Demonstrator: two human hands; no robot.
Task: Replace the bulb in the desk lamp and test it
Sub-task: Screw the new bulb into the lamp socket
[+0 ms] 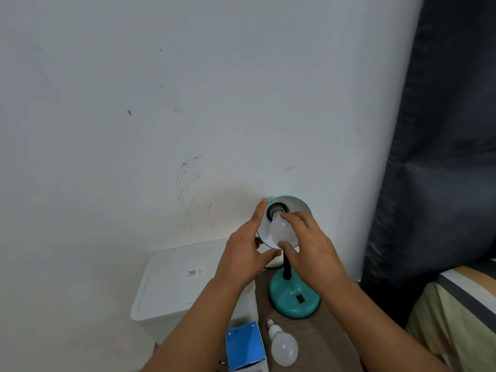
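Observation:
A teal desk lamp stands on a brown table top, its round base (294, 296) carrying a black switch and its shade (295, 202) tilted toward me. A white bulb (279, 230) sits in the shade with its screw end at the socket (277, 209). My right hand (308, 248) grips that bulb with fingers and thumb. My left hand (245, 253) holds the shade's left rim, fingers spread along it. A second white bulb (283, 345) lies on the table in front of the base, beside an open blue bulb box (245, 346).
A white lidded plastic bin (177, 285) stands left of the table against the white wall. A dark curtain (440, 130) hangs on the right, and striped bedding (456, 312) lies at the lower right. A black cord runs behind the lamp base.

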